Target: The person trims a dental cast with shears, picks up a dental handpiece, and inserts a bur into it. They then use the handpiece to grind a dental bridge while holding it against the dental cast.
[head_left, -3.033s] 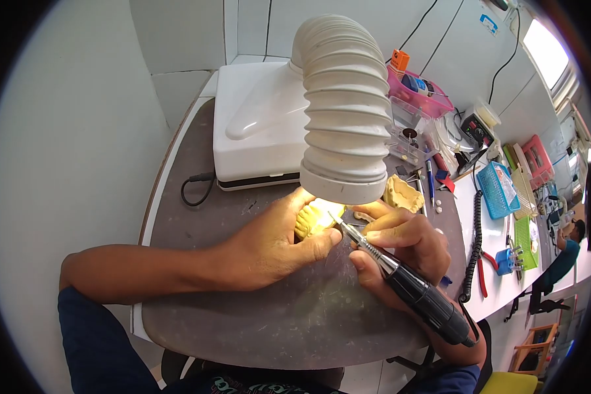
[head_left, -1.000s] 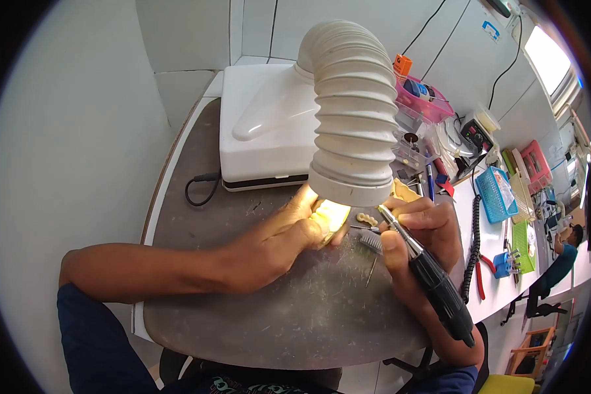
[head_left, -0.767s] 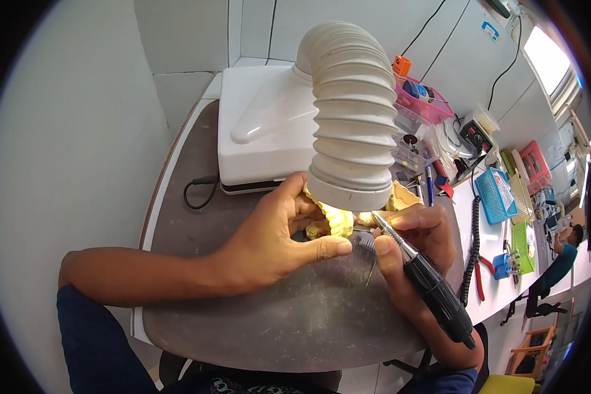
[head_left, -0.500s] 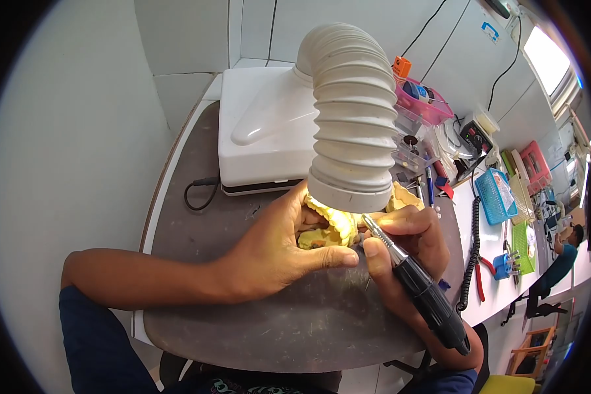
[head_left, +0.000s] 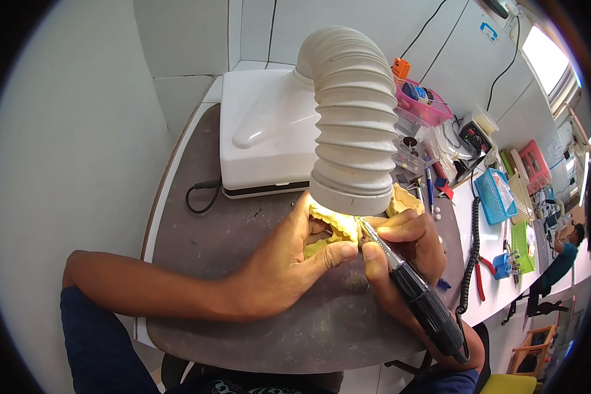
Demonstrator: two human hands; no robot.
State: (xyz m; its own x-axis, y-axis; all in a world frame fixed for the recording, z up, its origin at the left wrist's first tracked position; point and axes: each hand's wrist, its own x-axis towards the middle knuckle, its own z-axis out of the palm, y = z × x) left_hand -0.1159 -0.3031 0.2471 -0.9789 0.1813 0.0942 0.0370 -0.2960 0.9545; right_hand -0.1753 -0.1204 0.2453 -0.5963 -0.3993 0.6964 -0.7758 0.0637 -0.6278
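Left hand point(head_left: 279, 272) clamped round the yellow dental cast point(head_left: 349, 228), thumb along its near side | right hand point(head_left: 414, 246) gripping the rotary handpiece point(head_left: 415, 289), tip right at the cast's edge, contact too fine to tell | ribbed hose point(head_left: 353, 125) looming just beyond both hands | second cast point(head_left: 404, 199) just past the right knuckles

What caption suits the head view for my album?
Near a ribbed white hose, the left hand holds a yellow cast, the right hand a black-and-silver handpiece.

Our left arm point(head_left: 164, 289) extends from the left, left hand point(head_left: 285, 262) curled; our right hand point(head_left: 421, 244) pinches just beside it.
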